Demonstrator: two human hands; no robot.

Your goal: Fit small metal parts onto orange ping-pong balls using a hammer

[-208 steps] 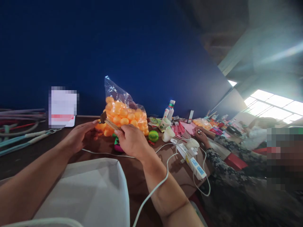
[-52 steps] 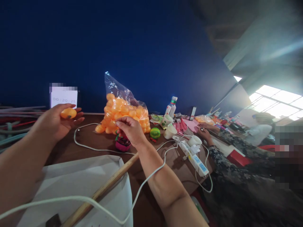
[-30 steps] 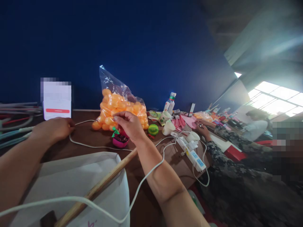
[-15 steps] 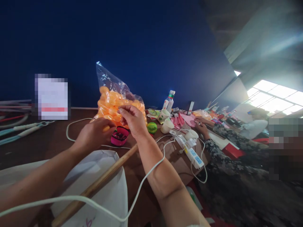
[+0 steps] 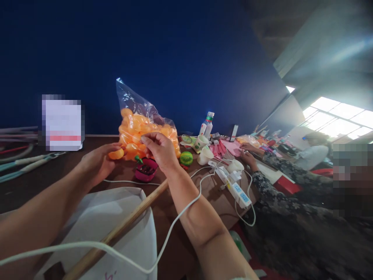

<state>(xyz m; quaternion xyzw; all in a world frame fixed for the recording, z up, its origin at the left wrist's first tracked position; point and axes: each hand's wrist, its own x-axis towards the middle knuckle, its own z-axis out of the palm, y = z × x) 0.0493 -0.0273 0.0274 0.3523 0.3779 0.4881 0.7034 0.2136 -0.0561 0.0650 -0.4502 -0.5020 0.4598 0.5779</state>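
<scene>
My left hand [image 5: 100, 165] is closed on a small rounded orange piece [image 5: 116, 154], held between thumb and fingers left of the bag. My right hand [image 5: 161, 151] is raised in front of the bag, thumb and index finger pinched together; whatever they grip is too small to make out. Behind both hands stands a clear plastic bag [image 5: 135, 126] filled with shiny orange balls. Between and below the hands sits a magenta container [image 5: 145, 175] with small dark pieces inside. A green leaf-shaped piece [image 5: 139, 159] shows at its back rim.
A green striped ball [image 5: 185, 158], paper cups [image 5: 205, 154], a bottle [image 5: 207, 124] and a power strip [image 5: 239, 194] lie to the right. A white cable and wooden stick [image 5: 131, 219] cross above a white sack [image 5: 122, 206]. A co-worker's hands [image 5: 249, 157] work beside pink pieces.
My left hand has moved left and slightly up, away from the magenta container, and the orange piece in it now shows clearly. The green leaf-shaped piece has come into view. My right hand stays nearly still.
</scene>
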